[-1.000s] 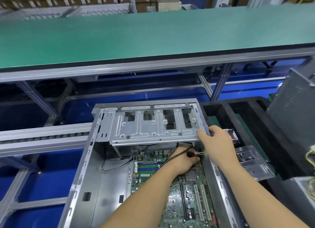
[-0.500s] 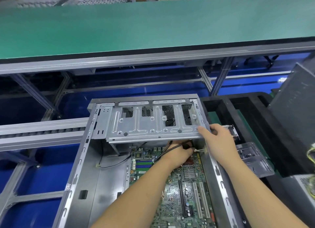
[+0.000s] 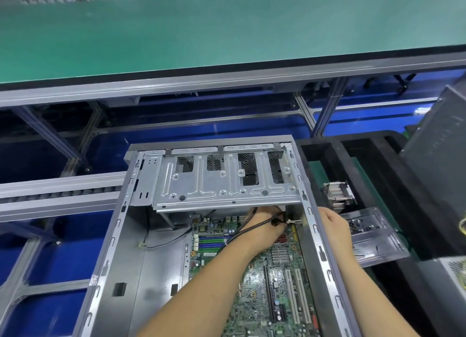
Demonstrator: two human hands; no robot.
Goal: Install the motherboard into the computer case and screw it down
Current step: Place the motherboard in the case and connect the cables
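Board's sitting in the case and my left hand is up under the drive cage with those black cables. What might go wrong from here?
1. The left hand pinches the black cables over the motherboard; a loop left lying on the board may get trapped or hide a screw hole.
2. The drive cage overhangs that hand, so its fingers work partly hidden near sheet-metal edges.
3. The right hand rests at the case wall, beside the clear screw tray; a careless move might knock it.

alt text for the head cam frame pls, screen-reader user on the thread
A person's left hand reaches under the drive cage of an open computer case, gripping black cables above the seated motherboard. Their right hand rests outside the case's right wall.
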